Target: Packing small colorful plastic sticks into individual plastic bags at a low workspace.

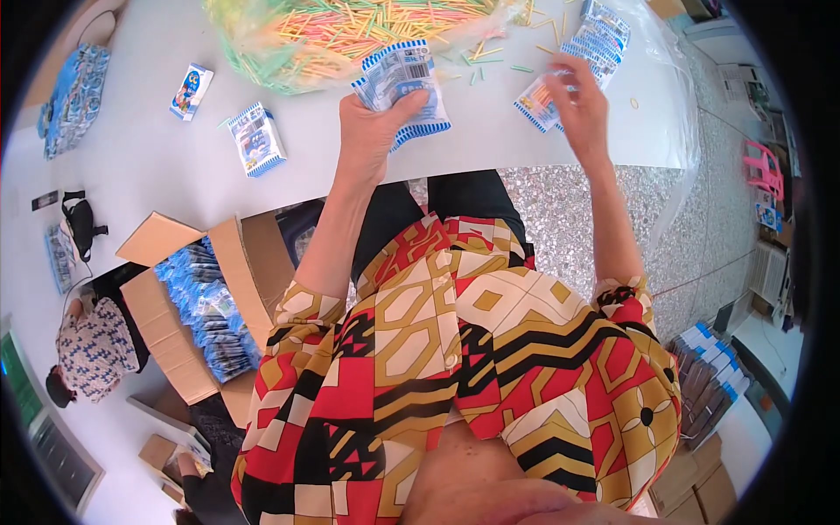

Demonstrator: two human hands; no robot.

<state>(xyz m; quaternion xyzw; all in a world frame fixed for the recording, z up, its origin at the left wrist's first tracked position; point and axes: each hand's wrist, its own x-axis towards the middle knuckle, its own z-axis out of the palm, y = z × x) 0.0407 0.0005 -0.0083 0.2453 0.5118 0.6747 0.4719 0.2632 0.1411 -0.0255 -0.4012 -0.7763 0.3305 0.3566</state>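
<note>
Your left hand (372, 122) is closed around a stack of blue and white packets (402, 87) over the white surface (157, 157). Your right hand (582, 96) pinches one small packet (535, 103) near the pile of sticks (350, 35).

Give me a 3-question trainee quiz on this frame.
1. True or false: the left hand grips a stack of blue-and-white packets.
2. Which hand is at the packet beside the loose sticks? A left, B right.
3. Fill in: the open cardboard box beside the table holds blue ____.

Key: 1 true. 2 B, the right hand. 3 packets.
</note>
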